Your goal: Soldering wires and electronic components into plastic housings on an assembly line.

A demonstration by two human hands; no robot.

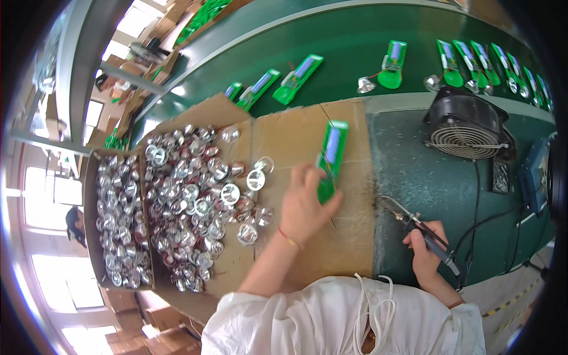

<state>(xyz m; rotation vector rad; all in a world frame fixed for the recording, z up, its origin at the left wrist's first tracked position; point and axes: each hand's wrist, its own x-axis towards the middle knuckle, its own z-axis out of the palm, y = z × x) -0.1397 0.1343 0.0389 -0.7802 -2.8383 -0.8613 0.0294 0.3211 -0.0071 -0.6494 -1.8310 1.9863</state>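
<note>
On the cardboard sheet (284, 127) in front of me lies a green plastic casing (325, 190) with a blue cylindrical cell (333, 145) and thin wires. My left hand (306, 204) grips its lower end, fingers and thumb on either side, hiding part of it. To the right, my right hand (427, 247) is wrapped round the handle of a soldering iron (435, 241). Its metal tip points up and left, over the worn bench and apart from the casing. Left of my left hand lie several loose silver reflector cups (247, 234).
A cardboard box (148, 236) heaped with silver reflector cups (189, 207) stands on the left. Across the far green belt (337, 71) lie several green casings (393, 65), some wired to cups. At right are a black fan (467, 124), cables and a blue box-shaped device (535, 174).
</note>
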